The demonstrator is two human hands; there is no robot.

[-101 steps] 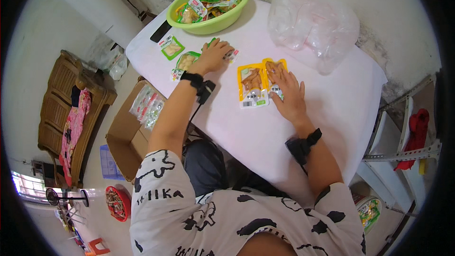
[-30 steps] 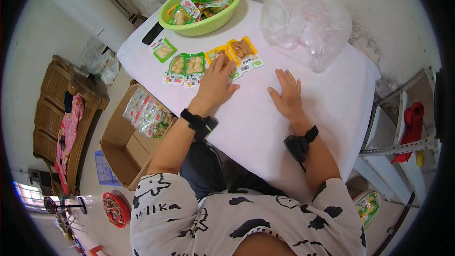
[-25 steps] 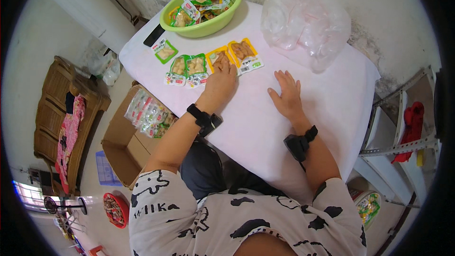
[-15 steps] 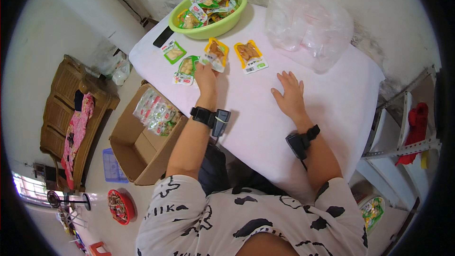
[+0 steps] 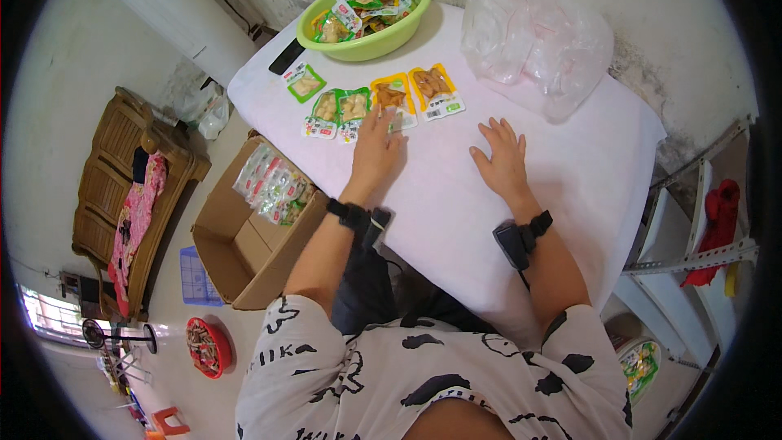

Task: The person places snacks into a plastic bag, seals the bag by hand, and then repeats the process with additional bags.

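Observation:
My left hand (image 5: 376, 147) rests on the white-covered table, fingers extended and apart at the lower edge of a middle yellow-edged packet (image 5: 391, 94) of brown food. Another yellow-edged packet (image 5: 433, 88) lies to its right. Two green-edged packets of pale food, one (image 5: 326, 106) left of the other (image 5: 355, 104), overlap beside them, and a smaller green-edged packet (image 5: 304, 85) lies farther up-left. My right hand (image 5: 501, 159) lies open below the right packet, touching only the cloth, fingers apart.
A green basin (image 5: 362, 51) heaped with packets, a black phone (image 5: 285, 57) and a large clear plastic bag (image 5: 538, 41) sit at the back. A cardboard box (image 5: 261, 253) with packets stands lower left. A wooden bench (image 5: 114, 171) is left; metal shelving (image 5: 696, 261) right.
The yellow packets moved from near my right hand to beside the green ones. The middle one, lifted over a green packet half a second ago, now lies flat, with my left fingers straighter.

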